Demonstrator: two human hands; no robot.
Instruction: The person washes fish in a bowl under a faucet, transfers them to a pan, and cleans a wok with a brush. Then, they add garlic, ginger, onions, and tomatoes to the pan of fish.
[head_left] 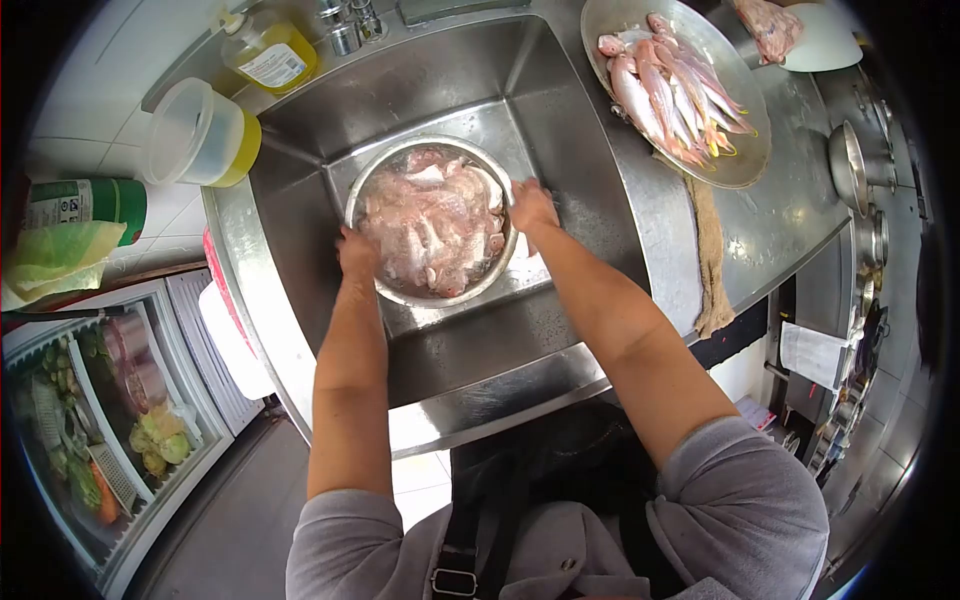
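Observation:
A round metal bowl (418,301) stands in the steel sink (440,365), filled with water and pale pink pieces of what looks like raw fish (430,222). At the bowl's left side, my left hand (356,250) closes on the rim, its fingertips partly hidden. Across from it, my right hand (533,206) grips the right side of the rim. Something white shows at the sink bottom just below my right hand; its kind cannot be made out.
On the right counter, a large metal pan (752,165) holds several whole pink fish (675,90). A brown cloth (708,255) hangs over the counter's edge. Left stand a yellow soap bottle (268,55), a plastic tub (195,135) and a refrigerator of vegetables (160,440).

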